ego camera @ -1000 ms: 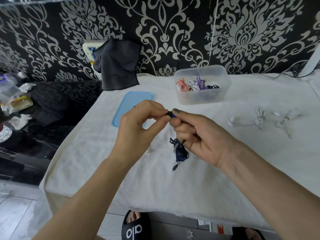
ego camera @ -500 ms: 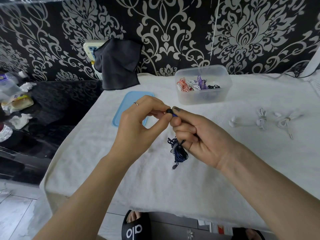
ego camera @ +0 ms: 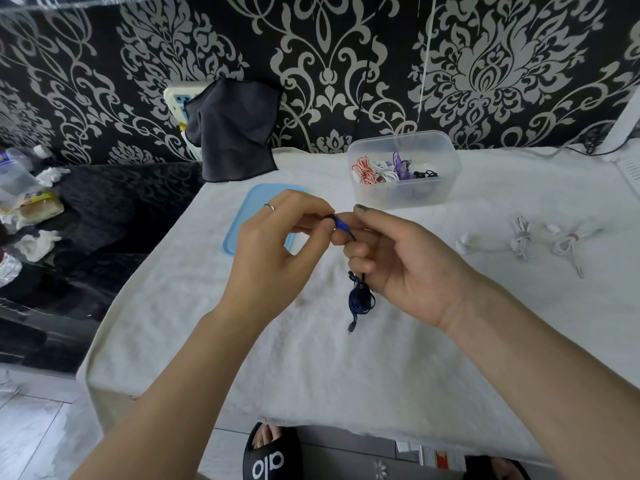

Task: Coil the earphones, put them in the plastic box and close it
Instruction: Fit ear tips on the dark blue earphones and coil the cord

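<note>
Dark blue earphones (ego camera: 360,299) hang as a coiled bundle below my right hand (ego camera: 398,265), plug dangling at the bottom. My left hand (ego camera: 277,251) pinches the blue earbud end (ego camera: 341,224), and my right thumb and forefinger hold the same end from the other side. Both hands hover above the white cloth, in front of the clear plastic box (ego camera: 401,192). The box stands open at the back centre and holds several coiled earphones, red-white, white, purple and black. Its blue lid (ego camera: 249,216) lies flat to the left, partly behind my left hand.
Two white coiled earphones (ego camera: 521,237) (ego camera: 568,244) lie on the white-clothed table (ego camera: 242,341) at the right. A dark cloth (ego camera: 235,133) hangs on the patterned wall over a socket. A dark surface with bottles and tissues (ego camera: 27,202) lies left. Sandalled feet (ego camera: 273,455) show below the table edge.
My hands rose slightly and the fingers shifted on the blue earbud end, drawing a little more of it out between them. The coiled bundle stays hanging under my right hand.
</note>
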`<move>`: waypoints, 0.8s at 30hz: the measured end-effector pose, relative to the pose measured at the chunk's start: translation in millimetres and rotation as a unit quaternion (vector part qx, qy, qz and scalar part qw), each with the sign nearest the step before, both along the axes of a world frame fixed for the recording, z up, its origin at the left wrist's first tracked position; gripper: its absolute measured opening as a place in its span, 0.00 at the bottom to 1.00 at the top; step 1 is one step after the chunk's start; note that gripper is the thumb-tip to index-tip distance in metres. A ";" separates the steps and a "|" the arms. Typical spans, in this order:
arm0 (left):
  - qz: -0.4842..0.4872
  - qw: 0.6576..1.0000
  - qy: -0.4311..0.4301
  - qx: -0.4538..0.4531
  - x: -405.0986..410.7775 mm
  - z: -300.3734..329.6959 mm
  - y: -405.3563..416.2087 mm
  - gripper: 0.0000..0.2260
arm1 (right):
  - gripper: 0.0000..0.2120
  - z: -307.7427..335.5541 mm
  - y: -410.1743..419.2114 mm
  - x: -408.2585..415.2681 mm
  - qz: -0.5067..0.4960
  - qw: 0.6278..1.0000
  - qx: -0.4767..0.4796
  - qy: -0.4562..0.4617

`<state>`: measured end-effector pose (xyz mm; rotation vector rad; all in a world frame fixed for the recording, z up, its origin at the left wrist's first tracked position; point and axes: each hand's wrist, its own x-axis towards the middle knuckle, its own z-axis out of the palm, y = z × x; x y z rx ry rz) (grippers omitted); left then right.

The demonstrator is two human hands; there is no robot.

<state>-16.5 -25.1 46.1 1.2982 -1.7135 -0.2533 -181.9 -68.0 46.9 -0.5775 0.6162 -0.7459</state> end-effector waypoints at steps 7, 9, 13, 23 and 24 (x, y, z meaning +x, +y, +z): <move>0.042 0.998 0.008 0.039 -1.0 -0.8 -7.1 0.05 | 0.11 -3.1 -2.8 -4.7 0.001 0.985 -0.144 0.093; 0.050 0.997 0.028 0.060 -2.3 -0.6 -8.4 0.05 | 0.11 -6.4 -3.1 -5.4 -0.007 0.963 -0.210 0.167; 0.065 0.989 0.078 0.107 -3.8 0.2 -10.4 0.04 | 0.17 -12.1 -5.3 -13.3 -0.006 0.899 -0.321 0.298; 0.054 0.978 0.130 0.156 -3.8 2.0 -10.8 0.05 | 0.33 -51.1 -7.9 -3.6 0.052 0.720 -0.468 0.509; 0.053 0.978 0.129 0.155 -4.3 2.5 -10.3 0.05 | 0.28 -52.0 -7.7 -2.4 0.041 0.707 -0.473 0.525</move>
